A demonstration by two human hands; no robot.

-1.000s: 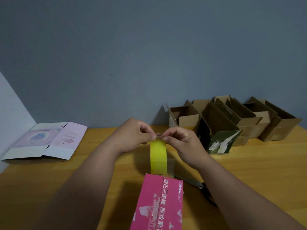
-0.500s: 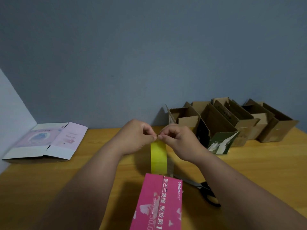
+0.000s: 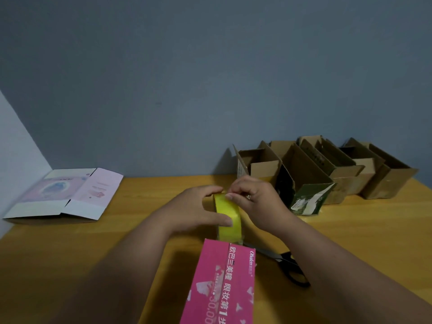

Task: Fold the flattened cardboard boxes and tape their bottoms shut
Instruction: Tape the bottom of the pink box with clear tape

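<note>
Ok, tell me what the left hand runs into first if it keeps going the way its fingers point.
Almost at once, the yellow tape roll: the left hand already holds it, pointing right. Beyond it sits the right hand, though depth is unclear.

Tape roll stood on table behind upright box; scissors right; flattened box far left; folded boxes rear right.

Wood, cardboard and tape surfaces on a desk.
The desk is smooth yellowish wood with a faint sheen. A yellow tape roll looks glossy and plastic. The pink box is printed card with a smooth, slightly shiny face. Brown boxes are matt, rough corrugated cardboard. The flattened box is pale smooth printed card. Scissors have dark plastic handles.
</note>
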